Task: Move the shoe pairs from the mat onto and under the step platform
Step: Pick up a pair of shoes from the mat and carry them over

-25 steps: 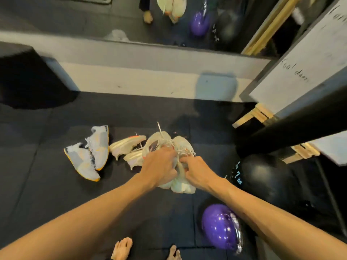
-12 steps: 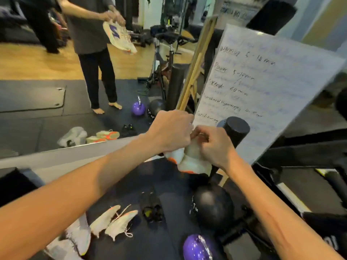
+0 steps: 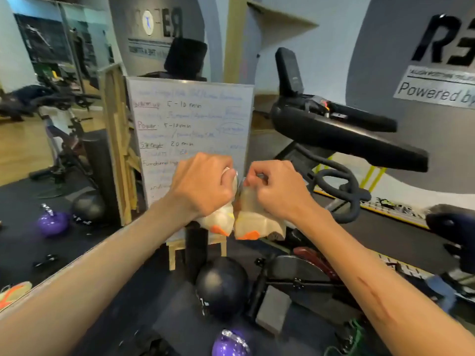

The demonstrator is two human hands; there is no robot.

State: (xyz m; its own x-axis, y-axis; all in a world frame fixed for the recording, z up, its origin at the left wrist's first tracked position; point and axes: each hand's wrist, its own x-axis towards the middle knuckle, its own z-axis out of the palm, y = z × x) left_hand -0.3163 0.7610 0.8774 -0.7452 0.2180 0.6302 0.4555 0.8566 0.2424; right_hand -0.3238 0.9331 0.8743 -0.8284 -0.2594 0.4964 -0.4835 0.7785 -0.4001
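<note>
Below both fists — shoes hang.

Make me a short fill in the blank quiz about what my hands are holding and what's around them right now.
1. The left hand and right hand each hold one white ____.
2. The soles of the shoes carry ____ patches.
3. Behind the hands stands a handwritten ____.
4. The kettlebell at the bottom edge is ____.

Missing words: shoe; orange; whiteboard; purple
</note>
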